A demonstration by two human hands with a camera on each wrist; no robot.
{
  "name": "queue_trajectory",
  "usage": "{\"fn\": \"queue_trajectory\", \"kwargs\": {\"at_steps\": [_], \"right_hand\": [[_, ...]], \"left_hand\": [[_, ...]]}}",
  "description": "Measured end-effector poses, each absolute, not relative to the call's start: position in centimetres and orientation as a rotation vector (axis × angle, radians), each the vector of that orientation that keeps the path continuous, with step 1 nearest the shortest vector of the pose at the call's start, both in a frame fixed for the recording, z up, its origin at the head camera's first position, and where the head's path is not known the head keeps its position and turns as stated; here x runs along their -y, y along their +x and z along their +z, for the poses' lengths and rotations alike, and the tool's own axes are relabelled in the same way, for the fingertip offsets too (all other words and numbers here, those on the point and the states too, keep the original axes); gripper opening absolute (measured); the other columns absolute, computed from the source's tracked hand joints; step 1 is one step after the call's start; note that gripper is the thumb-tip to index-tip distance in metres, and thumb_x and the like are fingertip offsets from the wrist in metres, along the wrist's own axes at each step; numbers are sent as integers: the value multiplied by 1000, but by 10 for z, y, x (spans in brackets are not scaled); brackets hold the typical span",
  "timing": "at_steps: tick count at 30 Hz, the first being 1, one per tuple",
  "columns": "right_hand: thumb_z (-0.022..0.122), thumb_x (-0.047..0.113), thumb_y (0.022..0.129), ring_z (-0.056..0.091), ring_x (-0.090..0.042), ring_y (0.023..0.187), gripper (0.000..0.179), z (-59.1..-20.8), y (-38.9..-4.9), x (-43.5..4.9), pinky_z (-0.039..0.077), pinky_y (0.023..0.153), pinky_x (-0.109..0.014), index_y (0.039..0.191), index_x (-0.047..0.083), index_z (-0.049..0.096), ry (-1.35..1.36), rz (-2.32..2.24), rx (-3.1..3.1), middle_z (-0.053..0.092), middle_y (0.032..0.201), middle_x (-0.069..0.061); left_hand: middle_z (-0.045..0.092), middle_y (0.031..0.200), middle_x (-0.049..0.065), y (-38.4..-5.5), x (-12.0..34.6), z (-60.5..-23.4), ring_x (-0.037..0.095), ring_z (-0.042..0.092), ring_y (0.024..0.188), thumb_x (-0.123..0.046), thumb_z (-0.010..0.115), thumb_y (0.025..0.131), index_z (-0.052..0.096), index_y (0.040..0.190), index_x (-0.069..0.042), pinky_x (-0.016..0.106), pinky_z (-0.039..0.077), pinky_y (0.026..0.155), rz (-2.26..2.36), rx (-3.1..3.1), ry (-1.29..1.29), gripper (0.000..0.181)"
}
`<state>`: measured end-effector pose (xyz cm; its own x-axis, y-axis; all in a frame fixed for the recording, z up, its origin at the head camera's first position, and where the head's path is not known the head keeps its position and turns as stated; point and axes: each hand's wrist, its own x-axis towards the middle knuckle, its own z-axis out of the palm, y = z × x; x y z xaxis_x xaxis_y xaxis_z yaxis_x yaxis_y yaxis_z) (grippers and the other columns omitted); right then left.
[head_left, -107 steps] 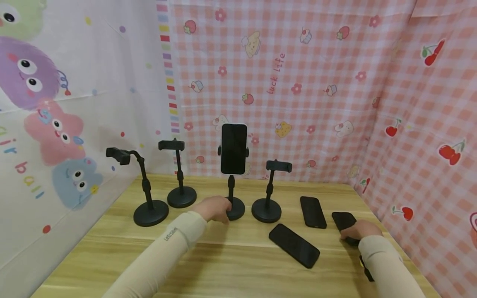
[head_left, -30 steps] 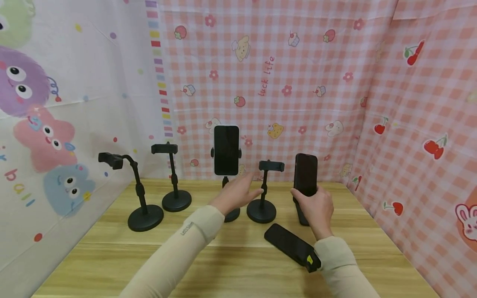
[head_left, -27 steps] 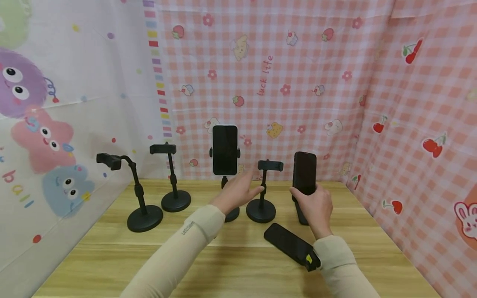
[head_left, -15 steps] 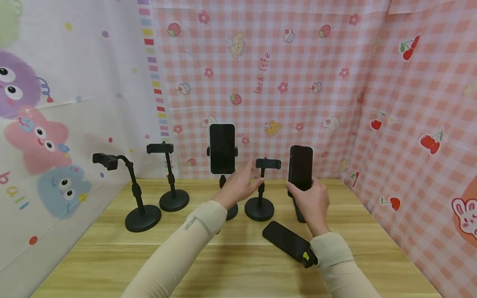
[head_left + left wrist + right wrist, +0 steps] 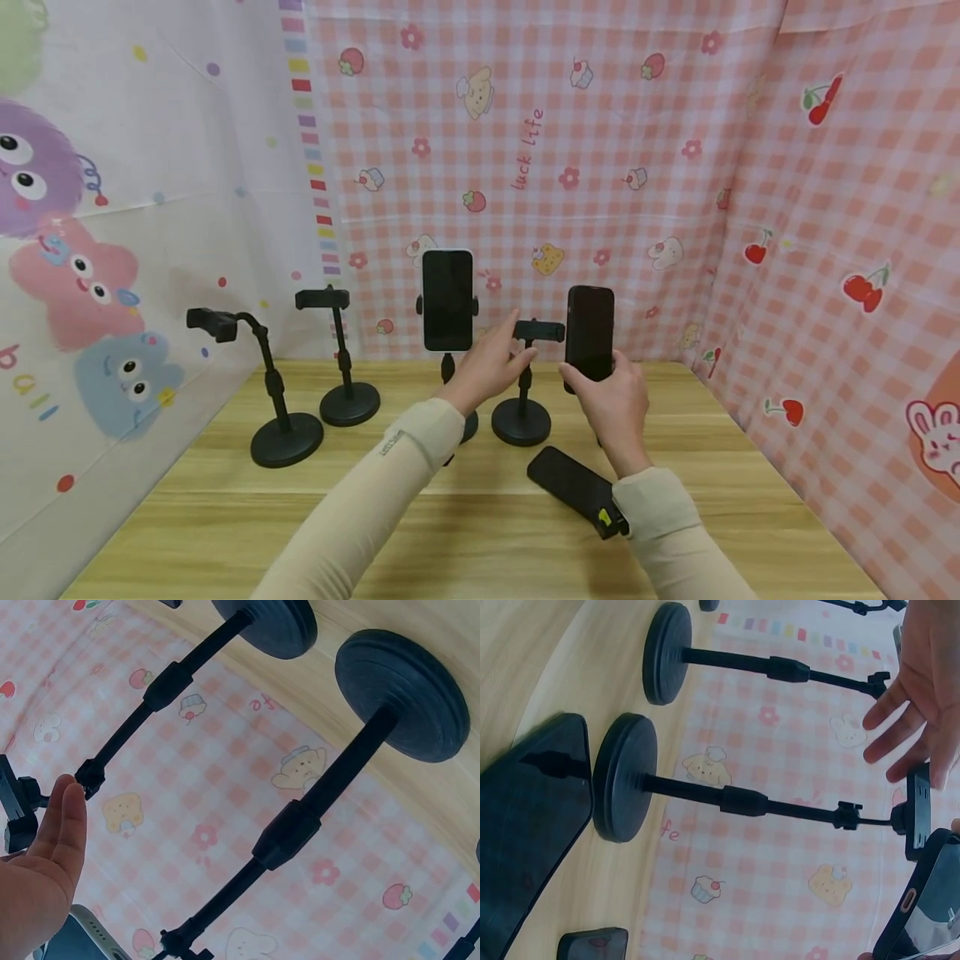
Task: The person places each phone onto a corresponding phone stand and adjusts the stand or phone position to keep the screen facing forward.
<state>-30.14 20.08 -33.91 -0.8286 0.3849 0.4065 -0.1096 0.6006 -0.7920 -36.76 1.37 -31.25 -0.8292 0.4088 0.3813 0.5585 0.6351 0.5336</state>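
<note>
My right hand (image 5: pixel 617 404) grips a black smartphone (image 5: pixel 590 329) by its lower part and holds it upright above the table. Just left of that phone is the empty clamp (image 5: pixel 542 332) of a black phone stand with a round base (image 5: pixel 521 422). My left hand (image 5: pixel 487 362) is beside this clamp, fingers straight and thumb apart. In the right wrist view its fingers (image 5: pixel 896 735) are close to the clamp's end; whether they touch it, I cannot tell. Behind the left hand, a second stand bears a white-edged smartphone (image 5: pixel 447 300).
Two more phone stands with empty clamps, one with a bent neck (image 5: pixel 262 333) and one straight (image 5: pixel 345 367), stand at the left. A black phone (image 5: pixel 562 475) lies near the right forearm. Another phone (image 5: pixel 592 943) lies on the table, mostly hidden by my right hand in the head view.
My right hand has picked up a phone from the table's right side and carried it left towards the empty clamp. My left hand has left the middle stand's base and risen to that clamp.
</note>
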Motion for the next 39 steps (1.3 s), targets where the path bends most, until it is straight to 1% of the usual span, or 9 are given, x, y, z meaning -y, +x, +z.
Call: {"fn": "queue_trajectory", "kwargs": {"at_steps": [3, 6, 11, 14, 17, 21, 27, 33, 39], "right_hand": [[77, 55, 80, 51, -35, 102, 78, -339, -301, -197, 42, 87, -54, 133, 2, 55, -198, 1180, 2264, 54, 115, -19], [78, 53, 79, 51, -34, 100, 75, -339, -302, -193, 42, 85, -52, 131, 3, 57, -182, 1185, 2252, 55, 112, -17], [78, 54, 79, 51, -32, 100, 71, -337, -303, -187, 42, 84, -51, 127, 5, 59, -150, 1188, 2253, 56, 110, -15], [78, 56, 79, 51, -32, 98, 70, -336, -304, -184, 42, 82, -49, 124, 6, 59, -127, 1187, 2254, 56, 108, -14], [77, 59, 78, 52, -31, 96, 72, -336, -305, -182, 43, 80, -48, 123, 6, 59, -115, 1181, 2256, 55, 108, -13], [77, 60, 77, 54, -30, 95, 72, -336, -307, -177, 44, 79, -47, 122, 7, 59, -97, 1175, 2257, 56, 108, -12], [79, 52, 80, 51, -29, 91, 64, -334, -308, -172, 42, 75, -44, 122, 7, 62, -46, 1186, 2249, 55, 104, -12], [79, 51, 80, 52, -30, 90, 62, -332, -308, -169, 42, 73, -43, 121, 7, 63, -23, 1182, 2255, 54, 104, -13], [78, 53, 80, 52, -29, 88, 59, -332, -310, -168, 41, 71, -42, 116, 8, 63, -23, 1169, 2256, 55, 102, -12]], "left_hand": [[51, 142, 11, -368, -15, -312, 23, 51, 128, -38, 55, 102, 17, 160, -14, 44, 38, 109, -993, 2625, -791, 73], [61, 123, 9, -369, -15, -310, 20, 61, 112, -37, 54, 103, 19, 159, -12, 42, 44, 103, -1016, 2612, -807, 70], [66, 117, 9, -370, -14, -308, 18, 66, 99, -32, 52, 105, 24, 158, -11, 40, 50, 96, -1022, 2590, -824, 64], [67, 115, 9, -371, -14, -308, 18, 66, 97, -30, 52, 105, 27, 157, -11, 39, 51, 93, -1015, 2588, -822, 61], [67, 114, 9, -373, -14, -308, 18, 66, 96, -27, 52, 105, 30, 156, -10, 38, 52, 91, -1002, 2584, -825, 58], [66, 118, 9, -374, -15, -308, 17, 66, 98, -28, 50, 105, 32, 155, -10, 37, 53, 90, -993, 2588, -823, 56], [63, 127, 10, -371, -15, -307, 18, 65, 105, -28, 49, 106, 39, 152, -10, 37, 54, 88, -1007, 2570, -829, 51], [65, 125, 8, -370, -16, -307, 18, 66, 102, -25, 49, 106, 48, 147, -13, 34, 55, 83, -979, 2517, -850, 43], [66, 120, 8, -371, -16, -308, 18, 67, 100, -22, 51, 105, 51, 144, -13, 33, 55, 80, -990, 2479, -864, 40]]}}
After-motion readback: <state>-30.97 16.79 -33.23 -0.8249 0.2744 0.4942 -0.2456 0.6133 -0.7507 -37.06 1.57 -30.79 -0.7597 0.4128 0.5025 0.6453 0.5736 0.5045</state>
